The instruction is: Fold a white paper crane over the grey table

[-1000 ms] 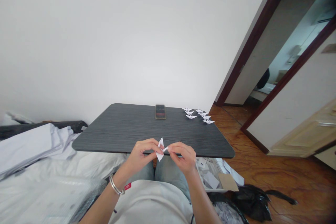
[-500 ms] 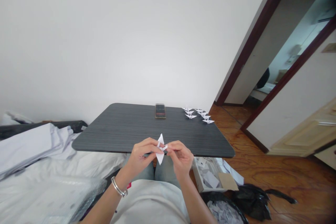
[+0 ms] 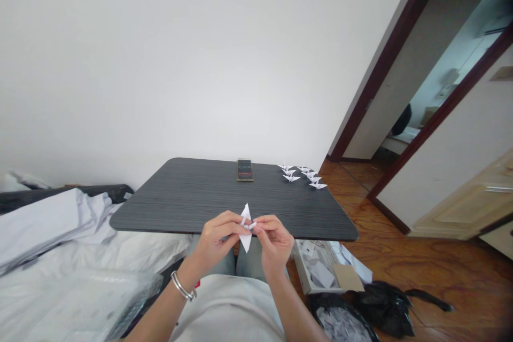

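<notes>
Both my hands pinch a small white folded paper piece (image 3: 246,226) just in front of the near edge of a dark grey table (image 3: 188,197). My left hand (image 3: 218,235), with a silver bangle on its wrist, grips the paper's left side with fingers closed. My right hand (image 3: 274,240) pinches its right side. The paper has one point up and one point down. Several finished white paper cranes (image 3: 303,175) stand in rows at the table's far right corner.
A phone (image 3: 245,169) lies at the table's far edge. A cardboard box of paper pieces (image 3: 320,272) and a black bag (image 3: 385,307) sit on the wooden floor to the right. White bedding (image 3: 60,256) lies at the left. An open doorway (image 3: 425,96) is at the right.
My right hand has moved slightly left and closer to my left hand. The paper now stands more upright between my fingers.
</notes>
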Demonstrator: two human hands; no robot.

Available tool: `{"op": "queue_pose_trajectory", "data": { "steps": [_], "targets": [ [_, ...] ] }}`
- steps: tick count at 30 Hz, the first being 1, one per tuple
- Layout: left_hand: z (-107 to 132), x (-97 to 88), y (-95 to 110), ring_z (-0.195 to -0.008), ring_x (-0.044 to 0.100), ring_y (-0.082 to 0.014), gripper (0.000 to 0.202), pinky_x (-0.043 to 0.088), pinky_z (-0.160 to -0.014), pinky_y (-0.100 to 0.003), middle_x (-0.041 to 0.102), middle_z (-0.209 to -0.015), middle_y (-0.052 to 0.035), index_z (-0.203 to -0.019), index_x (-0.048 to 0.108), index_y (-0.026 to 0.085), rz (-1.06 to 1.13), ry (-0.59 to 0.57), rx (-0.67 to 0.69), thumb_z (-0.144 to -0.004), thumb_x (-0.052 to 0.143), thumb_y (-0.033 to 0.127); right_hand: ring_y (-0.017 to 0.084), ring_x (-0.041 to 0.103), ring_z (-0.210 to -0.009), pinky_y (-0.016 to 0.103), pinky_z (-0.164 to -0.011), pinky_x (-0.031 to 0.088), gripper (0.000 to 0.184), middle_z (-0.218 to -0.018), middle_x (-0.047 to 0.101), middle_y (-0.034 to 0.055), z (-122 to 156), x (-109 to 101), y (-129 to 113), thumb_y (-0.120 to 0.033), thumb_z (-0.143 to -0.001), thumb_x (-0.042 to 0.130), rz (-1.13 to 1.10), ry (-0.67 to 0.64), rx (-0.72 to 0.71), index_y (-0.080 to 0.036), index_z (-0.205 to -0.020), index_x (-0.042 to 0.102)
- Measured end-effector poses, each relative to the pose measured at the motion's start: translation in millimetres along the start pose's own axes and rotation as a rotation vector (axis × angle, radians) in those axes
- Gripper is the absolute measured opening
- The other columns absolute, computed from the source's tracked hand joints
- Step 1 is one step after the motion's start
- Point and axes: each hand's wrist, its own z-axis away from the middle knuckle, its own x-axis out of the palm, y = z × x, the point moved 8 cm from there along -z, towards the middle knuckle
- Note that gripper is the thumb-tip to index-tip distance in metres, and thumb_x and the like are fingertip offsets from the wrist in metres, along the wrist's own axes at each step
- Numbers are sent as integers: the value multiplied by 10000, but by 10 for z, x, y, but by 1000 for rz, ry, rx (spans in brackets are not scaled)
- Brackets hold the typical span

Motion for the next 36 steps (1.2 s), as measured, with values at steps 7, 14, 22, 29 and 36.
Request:
{"op": "queue_pose_trajectory", "data": {
  "steps": [7,14,22,29,36],
  "targets": [
    [-1,-2,10,-778,617,-142,178,497,-678,-254,661,-834,-65,-773,662,179,-10,8,11,-788,511,85,166,577,-643,305,-580,466,95,-686,611,45,-10,28,41,-181,-701,640,-28,-3,38,-176,-613,607],
    [9,-7,16,-778,613,-139,185,492,-677,-249,658,-841,-58,-777,661,181,-3,21,31,-771,525,57,155,565,-621,295,-576,454,126,-659,600,29,-39,30,-13,-159,-696,641,-31,-36,35,-181,-582,592],
    [6,-15,13,-783,615,-138,192,490,-682,-247,658,-844,-55,-786,660,182,-7,18,42,-768,525,46,140,580,-603,264,-559,462,80,-639,609,12,-25,24,23,-140,-680,666,-120,-26,111,-180,-679,597],
    [17,5,-3,-786,614,-132,194,488,-682,-236,655,-844,-54,-781,657,176,-20,15,22,-762,529,32,136,597,-565,253,-560,469,240,-610,619,-16,-6,-5,26,-172,-686,672,-78,41,181,-181,-863,510],
    [35,17,-119,-783,626,-142,145,489,-694,-244,664,-837,-54,-767,662,176,-5,33,-94,-771,545,91,133,592,-576,248,-569,455,193,-614,637,-14,-39,19,111,-187,-701,661,-87,-5,263,-170,-860,554]
  ]
}}
